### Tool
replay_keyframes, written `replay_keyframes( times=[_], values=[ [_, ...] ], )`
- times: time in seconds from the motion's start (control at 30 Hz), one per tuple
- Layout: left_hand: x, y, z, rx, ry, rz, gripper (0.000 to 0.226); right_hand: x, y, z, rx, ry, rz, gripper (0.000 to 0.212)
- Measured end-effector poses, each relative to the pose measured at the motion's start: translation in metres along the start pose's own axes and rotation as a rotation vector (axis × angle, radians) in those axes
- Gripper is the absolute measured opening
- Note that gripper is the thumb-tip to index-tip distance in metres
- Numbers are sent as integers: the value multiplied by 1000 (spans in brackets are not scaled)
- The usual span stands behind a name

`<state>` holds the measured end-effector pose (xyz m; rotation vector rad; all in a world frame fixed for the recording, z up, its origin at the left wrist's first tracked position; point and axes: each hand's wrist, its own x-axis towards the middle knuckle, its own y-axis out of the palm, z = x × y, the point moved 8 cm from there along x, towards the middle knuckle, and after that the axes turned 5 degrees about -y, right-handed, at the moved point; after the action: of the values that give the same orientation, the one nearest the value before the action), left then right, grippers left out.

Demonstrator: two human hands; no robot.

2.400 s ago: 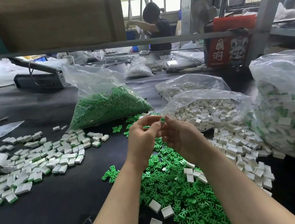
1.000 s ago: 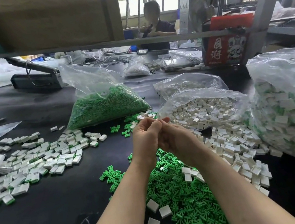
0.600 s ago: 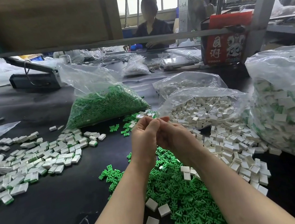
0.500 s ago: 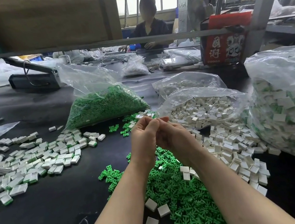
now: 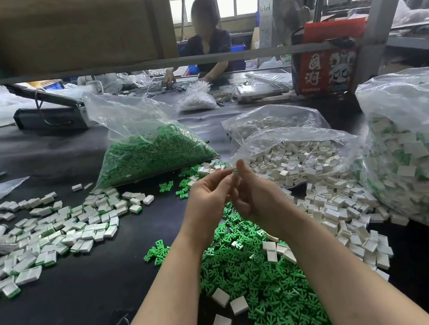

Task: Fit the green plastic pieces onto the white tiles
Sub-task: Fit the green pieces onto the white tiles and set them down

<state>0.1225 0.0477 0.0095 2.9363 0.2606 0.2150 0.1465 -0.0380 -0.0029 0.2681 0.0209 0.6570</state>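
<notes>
Head view: above the loose green pile (image 5: pixel 254 275), left hand (image 5: pixel 208 204) and right hand (image 5: pixel 257 197) pinch a green piece (image 5: pixel 234 171) between meeting fingertips.

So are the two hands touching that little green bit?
Touching. The head view shows the small green piece pinched between the fingertips of the left hand and the right hand.

Loose tiles (image 5: pixel 335 208) right of plastic pieces (image 5: pixel 254 275); assembled tiles (image 5: pixel 52 234) left.
</notes>
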Motion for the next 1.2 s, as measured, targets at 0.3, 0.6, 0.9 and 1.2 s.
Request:
replay_keyframes(
  times=[0.3, 0.6, 0.9, 1.2],
  values=[
    [3, -48, 5, -24, -91, -194, 24, -8, -48, 17, -511, 53, -278, 41],
    [-25, -153, -15, 923, -36, -819, 22, -10, -75, 31, -1404, 51, -358, 12],
    [-28, -169, -4, 1205, -355, -798, 25, -9, -76, 28, -1554, 56, -329, 15],
    [-12, -123, -19, 1259, -141, -674, 29, -1, -68, 15, -1657, 47, -246, 24]
  ],
)
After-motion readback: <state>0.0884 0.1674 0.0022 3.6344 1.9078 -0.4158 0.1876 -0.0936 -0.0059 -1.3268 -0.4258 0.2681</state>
